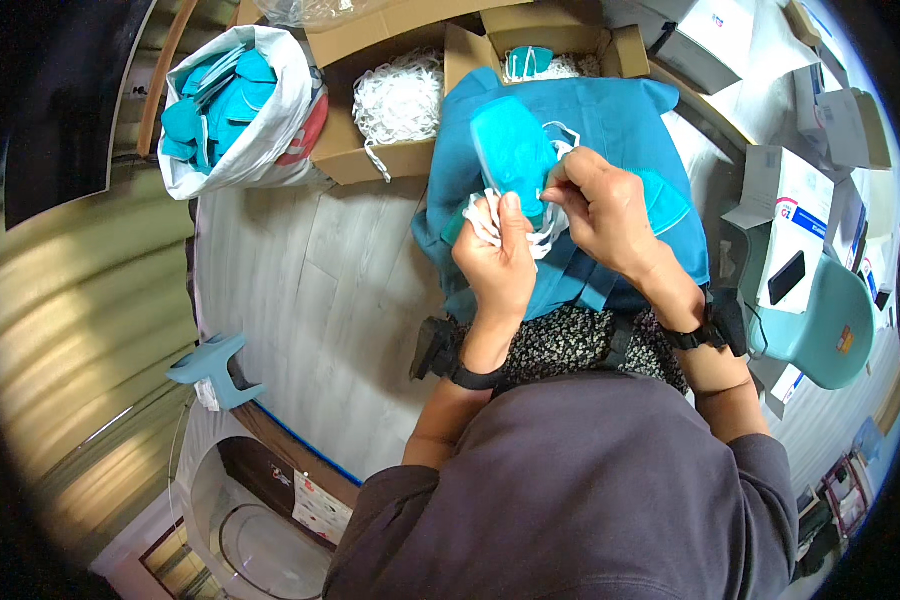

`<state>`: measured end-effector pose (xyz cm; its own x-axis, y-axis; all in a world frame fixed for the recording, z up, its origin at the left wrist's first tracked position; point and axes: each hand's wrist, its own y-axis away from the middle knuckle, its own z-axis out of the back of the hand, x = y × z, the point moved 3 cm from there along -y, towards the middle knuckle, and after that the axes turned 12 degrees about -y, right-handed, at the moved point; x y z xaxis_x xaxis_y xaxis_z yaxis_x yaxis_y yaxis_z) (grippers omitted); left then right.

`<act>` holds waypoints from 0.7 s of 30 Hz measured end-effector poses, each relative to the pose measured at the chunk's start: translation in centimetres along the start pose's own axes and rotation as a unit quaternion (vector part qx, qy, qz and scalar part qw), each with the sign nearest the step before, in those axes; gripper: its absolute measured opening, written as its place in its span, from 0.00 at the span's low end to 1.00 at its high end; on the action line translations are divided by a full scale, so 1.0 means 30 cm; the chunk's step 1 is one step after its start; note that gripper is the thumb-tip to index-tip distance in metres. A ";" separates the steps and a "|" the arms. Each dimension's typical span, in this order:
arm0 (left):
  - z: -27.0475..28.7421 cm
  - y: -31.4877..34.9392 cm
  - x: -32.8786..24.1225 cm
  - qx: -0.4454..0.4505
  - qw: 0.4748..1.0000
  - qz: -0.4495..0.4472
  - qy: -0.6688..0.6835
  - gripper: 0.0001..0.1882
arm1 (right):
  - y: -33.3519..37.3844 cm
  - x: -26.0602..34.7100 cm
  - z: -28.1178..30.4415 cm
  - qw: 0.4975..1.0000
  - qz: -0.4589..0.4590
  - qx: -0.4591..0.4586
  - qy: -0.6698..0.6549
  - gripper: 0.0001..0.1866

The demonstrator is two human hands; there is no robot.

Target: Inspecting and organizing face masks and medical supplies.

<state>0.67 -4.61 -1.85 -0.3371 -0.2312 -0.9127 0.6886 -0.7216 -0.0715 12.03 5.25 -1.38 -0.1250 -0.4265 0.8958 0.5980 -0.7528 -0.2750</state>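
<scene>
We hold a teal face mask (513, 152) between both hands — our left hand (497, 262) pinched shut on its white ear loops (485, 215) below, our right hand (605, 208) closed on its edge, above the blue cloth (610, 120) in our lap.

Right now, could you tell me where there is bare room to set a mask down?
Free: the pale floor left of the blue cloth, below the white bag. Crowded: cardboard boxes ahead, white cartons and teal stool on the right.
</scene>
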 end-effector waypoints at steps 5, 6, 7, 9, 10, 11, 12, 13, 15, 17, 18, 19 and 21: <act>0.050 0.014 -0.036 -0.060 0.998 0.003 0.024 0.15 | -0.030 -0.199 0.096 0.990 -0.103 -0.092 0.035 0.06; 0.045 0.012 -0.029 -0.036 0.998 0.014 0.043 0.15 | -0.031 -0.199 0.089 0.992 -0.107 -0.072 -0.006 0.08; 0.035 0.002 -0.020 -0.012 0.998 0.025 0.062 0.16 | -0.035 -0.192 0.087 0.991 -0.112 -0.051 -0.048 0.11; 0.026 -0.003 0.003 0.039 0.996 0.034 0.072 0.16 | -0.040 -0.155 0.093 0.984 -0.141 -0.015 -0.112 0.17; 0.025 -0.007 0.010 0.049 0.995 0.039 0.080 0.16 | -0.057 -0.140 0.101 0.965 -0.174 -0.018 -0.195 0.17; 0.024 -0.012 0.010 0.059 0.993 0.044 0.088 0.16 | -0.074 -0.126 0.108 0.938 -0.206 -0.021 -0.278 0.17; 0.023 -0.011 0.009 0.072 0.992 0.051 0.095 0.16 | -0.079 -0.114 0.117 0.902 -0.240 -0.025 -0.358 0.16; 0.021 -0.007 0.012 0.078 0.992 0.052 0.090 0.16 | -0.077 -0.114 0.131 0.826 -0.294 -0.007 -0.481 0.15; 0.018 -0.004 0.020 0.092 0.991 0.053 0.078 0.15 | -0.058 -0.125 0.105 0.868 -0.266 0.033 -0.417 0.13; 0.023 -0.002 0.024 0.101 0.987 0.071 0.101 0.14 | -0.049 -0.135 0.095 0.893 -0.236 0.071 -0.377 0.11; 0.028 0.004 0.027 0.104 0.985 0.081 0.113 0.14 | -0.050 -0.142 0.110 0.897 -0.231 0.035 -0.375 0.11; 0.037 0.015 0.030 0.108 0.981 0.119 0.109 0.13 | -0.053 -0.144 0.129 0.900 -0.227 0.000 -0.373 0.11; 0.060 0.049 0.029 0.116 0.969 0.194 0.102 0.13 | -0.057 -0.140 0.185 0.895 -0.226 -0.052 -0.380 0.12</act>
<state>0.24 -7.04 -2.01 0.0673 -0.3978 -0.9150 0.5673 -0.7392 0.3631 15.92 11.10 -2.73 0.2638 0.3675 0.8918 0.5400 -0.8224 0.1792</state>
